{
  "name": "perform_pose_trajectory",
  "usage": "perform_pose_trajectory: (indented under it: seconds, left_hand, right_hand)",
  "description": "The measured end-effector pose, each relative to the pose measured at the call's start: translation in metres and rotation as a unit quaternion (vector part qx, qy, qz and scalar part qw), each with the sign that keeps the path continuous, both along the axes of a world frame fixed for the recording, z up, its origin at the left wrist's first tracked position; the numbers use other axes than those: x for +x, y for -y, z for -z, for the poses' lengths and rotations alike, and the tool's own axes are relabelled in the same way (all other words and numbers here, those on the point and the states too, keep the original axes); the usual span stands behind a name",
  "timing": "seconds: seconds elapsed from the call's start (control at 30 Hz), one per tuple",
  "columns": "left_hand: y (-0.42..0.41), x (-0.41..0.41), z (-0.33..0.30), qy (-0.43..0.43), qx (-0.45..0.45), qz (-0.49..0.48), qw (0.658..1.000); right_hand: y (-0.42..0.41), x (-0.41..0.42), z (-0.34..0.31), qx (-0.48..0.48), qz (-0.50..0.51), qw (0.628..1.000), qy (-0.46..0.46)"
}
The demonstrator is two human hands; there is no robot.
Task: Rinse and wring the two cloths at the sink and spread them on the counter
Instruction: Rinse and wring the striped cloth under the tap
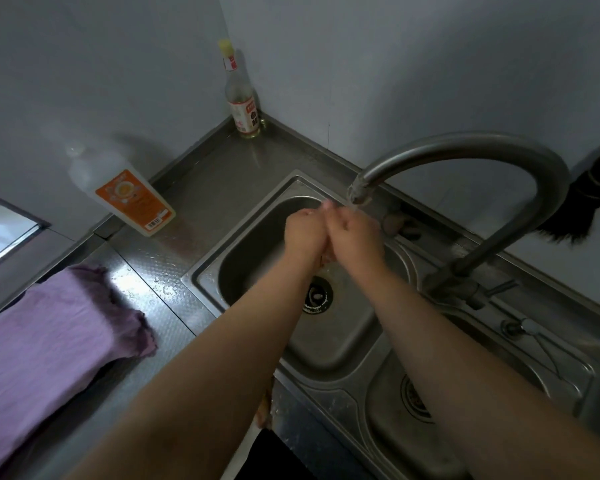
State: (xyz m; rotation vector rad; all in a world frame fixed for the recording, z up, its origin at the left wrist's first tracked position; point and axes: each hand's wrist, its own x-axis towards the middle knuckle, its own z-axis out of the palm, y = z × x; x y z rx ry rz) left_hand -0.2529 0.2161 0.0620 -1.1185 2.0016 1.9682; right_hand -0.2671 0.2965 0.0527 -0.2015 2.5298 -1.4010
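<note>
Over the sink (201,268) — both hands (305,233) pressed together, basin holding water only.

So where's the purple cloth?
The purple cloth lies spread on the counter at lower left, left of the sink, below the orange-labelled bottle.

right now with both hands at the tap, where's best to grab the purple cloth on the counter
Probably by the rumpled near-right corner of the purple cloth, the end closest to the sink. It bunches up off the counter there, so fingers can pinch a fold, while the rest lies flat. Come from the sink side with the left hand, the nearer one; the right hand is farther.
</note>
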Motion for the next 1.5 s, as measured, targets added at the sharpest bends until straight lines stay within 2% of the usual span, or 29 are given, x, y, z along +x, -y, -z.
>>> perform_pose_trajectory:
  seconds: [0.1, 0.13, 0.27, 0.33, 0.4, 0.53, 0.7, 0.8, 0.83, 0.9, 1.0, 1.07, 1.14, 1.2, 1.27, 1.34, 1.4, 1.5]
  left_hand:
    - [-0.028, 0.002, 0.004, -0.021, 0.023, 0.008, 0.999]
    - [-0.028, 0.000, 0.003, -0.017, 0.042, -0.012, 0.999]
    - [-0.016, -0.007, -0.001, 0.021, 0.133, -0.087, 0.987]
    - [-0.026, -0.005, 0.001, 0.017, 0.104, -0.048, 0.993]
    - [-0.032, -0.002, -0.003, 0.016, 0.089, -0.023, 0.996]
    - [-0.014, -0.010, -0.016, 0.041, 0.091, -0.046, 0.994]
    - [-0.036, -0.005, -0.013, 0.055, 0.093, -0.031, 0.994]
    - [-0.023, -0.011, -0.017, 0.035, 0.124, -0.076, 0.989]
    - [-0.017, -0.012, -0.017, 0.028, 0.136, -0.071, 0.988]
    - [-0.008, -0.008, -0.017, 0.018, 0.154, 0.001, 0.988]
    - [-0.001, 0.006, -0.010, -0.007, 0.240, 0.097, 0.966]
    - [0.010, 0.013, -0.003, -0.052, 0.286, 0.122, 0.949]
    - [0.025, 0.018, -0.001, -0.092, 0.289, 0.123, 0.945]
    - [0.037, 0.020, 0.002, -0.100, 0.282, 0.111, 0.948]
    - [0.043, 0.020, 0.002, -0.109, 0.267, 0.093, 0.953]
    - [0.047, 0.019, -0.001, -0.123, 0.250, 0.086, 0.957]
    - [0.049, 0.017, -0.007, -0.133, 0.236, 0.084, 0.959]
    - [0.052, 0.016, -0.011, -0.136, 0.221, 0.087, 0.962]
  right_hand:
    - [-0.012, -0.022, 0.003, -0.091, 0.122, 0.984, 0.095]
    - [-0.011, -0.018, 0.001, -0.105, 0.127, 0.982, 0.088]
    - [0.002, 0.001, -0.004, -0.049, 0.075, 0.996, 0.027]
    - [-0.005, -0.018, -0.004, -0.025, 0.103, 0.993, 0.047]
    - [-0.012, -0.027, -0.004, -0.041, 0.134, 0.988, 0.068]
    - [0.006, 0.001, -0.008, -0.067, 0.082, 0.993, 0.058]
    - [-0.016, -0.031, -0.010, -0.057, 0.146, 0.985, 0.075]
    - [-0.005, -0.012, -0.017, -0.077, 0.112, 0.988, 0.075]
    - [0.002, -0.002, -0.020, -0.083, 0.099, 0.989, 0.069]
    - [0.007, 0.004, -0.022, -0.097, 0.087, 0.991, 0.038]
    - [-0.010, -0.018, -0.017, -0.009, 0.079, 0.997, 0.022]
    - [-0.027, -0.030, -0.011, -0.032, 0.103, 0.989, 0.099]
    - [-0.038, -0.036, -0.008, -0.140, 0.115, 0.956, 0.231]
    - [-0.048, -0.037, -0.006, -0.241, 0.058, 0.907, 0.339]
    - [-0.055, -0.032, -0.006, -0.292, -0.040, 0.866, 0.405]
    - [-0.056, -0.026, -0.004, -0.320, -0.085, 0.841, 0.428]
    - [-0.056, -0.019, -0.004, -0.341, -0.088, 0.830, 0.432]
    - [-0.056, -0.014, -0.005, -0.293, -0.137, 0.855, 0.405]
